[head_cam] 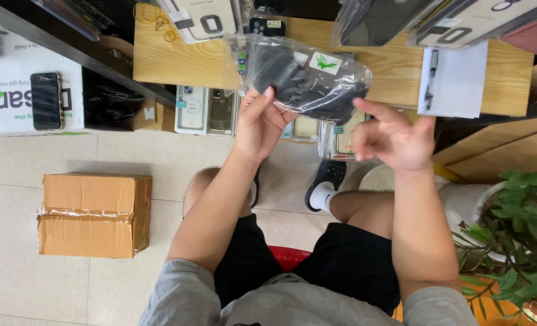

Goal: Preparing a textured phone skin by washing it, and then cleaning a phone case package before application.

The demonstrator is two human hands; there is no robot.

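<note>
Nearest the camera, grey sleeves and black shorts are seen above a red stool (288,256), with a cardboard box (93,214) set on the tiled floor well to the left of the wooden table (160,60) edge and a potted plant (522,223) crowding the floor below the table's right end. Held up just before the table's near edge, a clear plastic bag of black phone cases (305,81) is pinched at its lower left by the left hand (259,124), thumb and fingers closed on the film, apparently so that the contents can be inspected. The right hand (392,136) is held open, fingers loosely curled, just beneath the bag's right end, gripping nothing. Packaged phone cases (205,110) are ranged along the table's near edge below the bag. A black smartphone (45,101) lies on a white carton left of the table. A notepad with pen (453,81) rests at the table's right end. Open room is left mainly over the floor between box and knees.
</note>
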